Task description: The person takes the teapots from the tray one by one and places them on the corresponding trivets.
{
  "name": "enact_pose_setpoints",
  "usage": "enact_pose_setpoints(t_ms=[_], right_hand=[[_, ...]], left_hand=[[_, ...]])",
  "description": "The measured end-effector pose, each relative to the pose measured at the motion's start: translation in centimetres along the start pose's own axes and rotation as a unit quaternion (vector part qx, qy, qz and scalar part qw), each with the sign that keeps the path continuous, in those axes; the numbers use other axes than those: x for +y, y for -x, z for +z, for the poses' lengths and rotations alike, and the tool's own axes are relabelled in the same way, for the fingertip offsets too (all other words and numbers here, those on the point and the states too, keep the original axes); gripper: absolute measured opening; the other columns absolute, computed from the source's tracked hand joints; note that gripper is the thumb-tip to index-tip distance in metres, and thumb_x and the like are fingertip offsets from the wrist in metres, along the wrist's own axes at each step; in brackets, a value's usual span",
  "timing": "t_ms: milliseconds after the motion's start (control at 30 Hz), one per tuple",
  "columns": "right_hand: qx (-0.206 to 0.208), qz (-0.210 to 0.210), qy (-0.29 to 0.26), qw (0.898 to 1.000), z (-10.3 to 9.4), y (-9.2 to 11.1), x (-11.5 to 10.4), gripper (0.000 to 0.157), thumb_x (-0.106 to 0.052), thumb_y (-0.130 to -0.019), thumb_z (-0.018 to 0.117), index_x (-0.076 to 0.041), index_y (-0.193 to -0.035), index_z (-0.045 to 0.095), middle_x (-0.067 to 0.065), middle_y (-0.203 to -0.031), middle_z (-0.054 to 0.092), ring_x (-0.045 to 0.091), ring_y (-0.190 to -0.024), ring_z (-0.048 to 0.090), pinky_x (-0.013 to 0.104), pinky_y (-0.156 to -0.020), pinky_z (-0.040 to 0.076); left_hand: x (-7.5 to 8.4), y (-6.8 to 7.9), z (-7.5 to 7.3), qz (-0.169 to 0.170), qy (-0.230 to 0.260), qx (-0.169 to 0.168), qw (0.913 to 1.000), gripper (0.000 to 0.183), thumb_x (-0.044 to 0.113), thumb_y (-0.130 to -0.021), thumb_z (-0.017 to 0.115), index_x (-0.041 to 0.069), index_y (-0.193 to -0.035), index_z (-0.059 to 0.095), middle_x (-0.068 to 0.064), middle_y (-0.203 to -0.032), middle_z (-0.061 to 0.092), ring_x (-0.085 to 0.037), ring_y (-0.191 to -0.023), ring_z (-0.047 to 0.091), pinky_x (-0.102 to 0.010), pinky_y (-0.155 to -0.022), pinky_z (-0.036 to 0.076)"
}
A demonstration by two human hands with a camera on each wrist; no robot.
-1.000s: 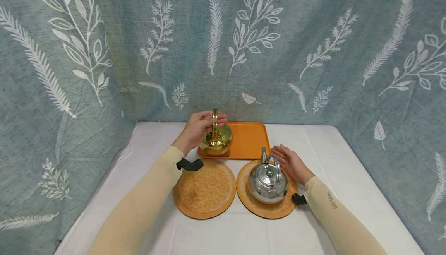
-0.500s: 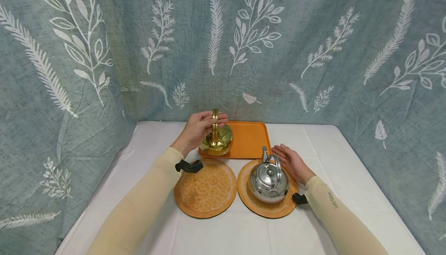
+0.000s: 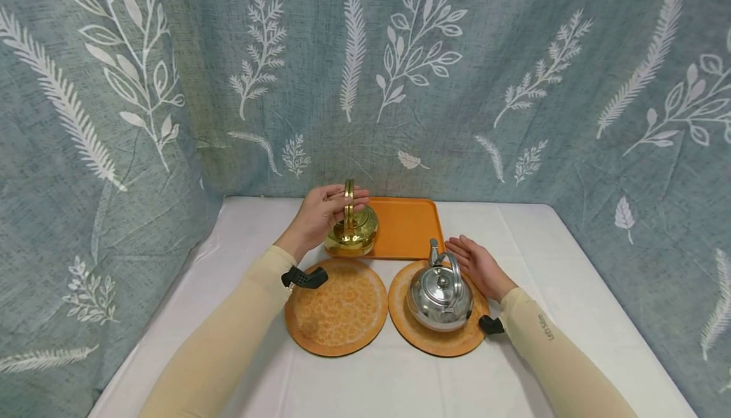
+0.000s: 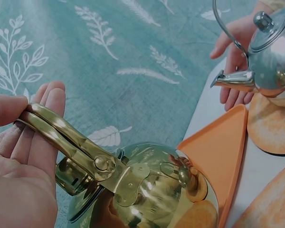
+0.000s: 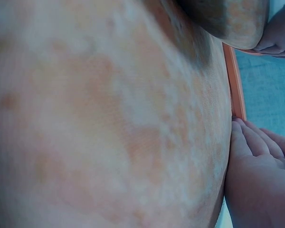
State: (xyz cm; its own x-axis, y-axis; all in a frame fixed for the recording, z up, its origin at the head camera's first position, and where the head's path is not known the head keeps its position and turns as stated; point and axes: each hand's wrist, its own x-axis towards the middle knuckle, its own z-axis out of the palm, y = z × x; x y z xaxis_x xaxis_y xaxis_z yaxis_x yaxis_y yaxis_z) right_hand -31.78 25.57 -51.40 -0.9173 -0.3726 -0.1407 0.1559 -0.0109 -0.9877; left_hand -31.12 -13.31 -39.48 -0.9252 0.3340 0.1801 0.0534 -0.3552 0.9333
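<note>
My left hand pinches the arched handle of a shiny gold kettle, thumb above and extended fingers beneath, as the left wrist view shows. The kettle is at the left side of an orange tray; whether its base touches the tray cannot be told. A silver kettle stands on the right round mat, its spout toward the back. Beside that kettle my right hand lies with straight fingers near the mat's edge, holding nothing. In the right wrist view the patterned mat fills much of the picture beside the hand.
A second round mat with an orange pattern lies in front of the tray, under my left wrist. White cloth covers the table. Blue-green curtains with white leaf prints close off the back and sides.
The left hand and gold kettle have shifted slightly leftward and nearer in the last half second. The right hand and silver kettle have stayed put.
</note>
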Motion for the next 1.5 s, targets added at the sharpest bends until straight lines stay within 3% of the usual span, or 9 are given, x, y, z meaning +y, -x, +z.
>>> enact_pose_setpoints(t_ms=[400,567,667,833,1133,1400,1500], right_hand=[[0.004,-0.001,-0.002,1.0,0.1,-0.1,0.0,0.08,-0.049,-0.12,0.033,0.006,-0.171,0.008,0.025,-0.177,0.016,0.036,-0.164,0.016,0.046,-0.135,0.011],[0.003,0.0,-0.003,1.0,0.1,-0.2,0.1,0.08,-0.05,-0.119,0.034,0.006,-0.171,0.008,0.025,-0.177,0.016,0.036,-0.164,0.016,0.046,-0.135,0.011],[0.003,-0.001,-0.003,1.0,0.2,-0.2,0.1,0.079,-0.048,-0.12,0.033,0.007,-0.171,0.008,0.025,-0.177,0.016,0.036,-0.164,0.015,0.047,-0.135,0.01],[0.003,0.001,-0.006,1.0,0.2,-0.1,0.0,0.072,-0.041,-0.121,0.027,0.007,-0.171,0.007,0.025,-0.177,0.015,0.037,-0.164,0.015,0.047,-0.135,0.01],[0.006,0.002,-0.001,1.0,0.3,-0.2,0.2,0.071,-0.04,-0.121,0.028,0.007,-0.171,0.008,0.025,-0.177,0.015,0.037,-0.164,0.015,0.047,-0.135,0.011],[0.007,0.005,-0.003,1.0,0.3,0.0,0.2,0.071,-0.04,-0.121,0.028,0.006,-0.171,0.009,0.025,-0.177,0.017,0.036,-0.164,0.016,0.047,-0.135,0.011],[0.006,0.001,-0.002,1.0,0.2,0.0,0.2,0.071,-0.04,-0.121,0.027,0.007,-0.171,0.008,0.025,-0.177,0.016,0.037,-0.164,0.015,0.047,-0.135,0.01]], left_hand=[[0.4,1.0,-0.3,0.009,0.001,0.002,1.0,0.042,-0.003,-0.114,0.051,-0.014,-0.154,0.047,-0.038,-0.149,0.055,-0.024,-0.121,0.073,-0.049,-0.117,0.045],[0.5,1.3,-0.2,0.014,0.001,0.001,0.9999,0.041,-0.003,-0.114,0.051,-0.014,-0.153,0.048,-0.038,-0.149,0.054,-0.025,-0.121,0.073,-0.042,-0.112,0.053],[0.5,1.6,-0.2,0.017,0.002,0.002,0.9999,0.041,-0.003,-0.114,0.051,-0.014,-0.153,0.048,-0.034,-0.145,0.06,-0.025,-0.12,0.073,-0.037,-0.107,0.057],[0.7,2.0,-0.3,0.02,0.002,-0.002,0.9998,0.042,-0.003,-0.114,0.05,-0.015,-0.154,0.045,-0.028,-0.14,0.066,-0.023,-0.119,0.074,-0.039,-0.108,0.056],[0.9,2.4,-0.3,0.02,0.004,-0.008,0.9998,0.042,-0.003,-0.114,0.051,-0.016,-0.154,0.044,-0.016,-0.129,0.074,-0.023,-0.118,0.074,-0.035,-0.105,0.059],[1.0,2.8,-0.1,0.026,-0.001,-0.007,0.9996,0.04,-0.002,-0.114,0.051,-0.017,-0.152,0.047,-0.037,-0.145,0.059,-0.023,-0.118,0.074,-0.037,-0.106,0.058],[1.0,2.9,0.0,0.025,0.0,-0.009,0.9997,0.04,-0.003,-0.114,0.051,-0.017,-0.151,0.047,-0.034,-0.143,0.062,-0.023,-0.119,0.074,-0.036,-0.106,0.058]])
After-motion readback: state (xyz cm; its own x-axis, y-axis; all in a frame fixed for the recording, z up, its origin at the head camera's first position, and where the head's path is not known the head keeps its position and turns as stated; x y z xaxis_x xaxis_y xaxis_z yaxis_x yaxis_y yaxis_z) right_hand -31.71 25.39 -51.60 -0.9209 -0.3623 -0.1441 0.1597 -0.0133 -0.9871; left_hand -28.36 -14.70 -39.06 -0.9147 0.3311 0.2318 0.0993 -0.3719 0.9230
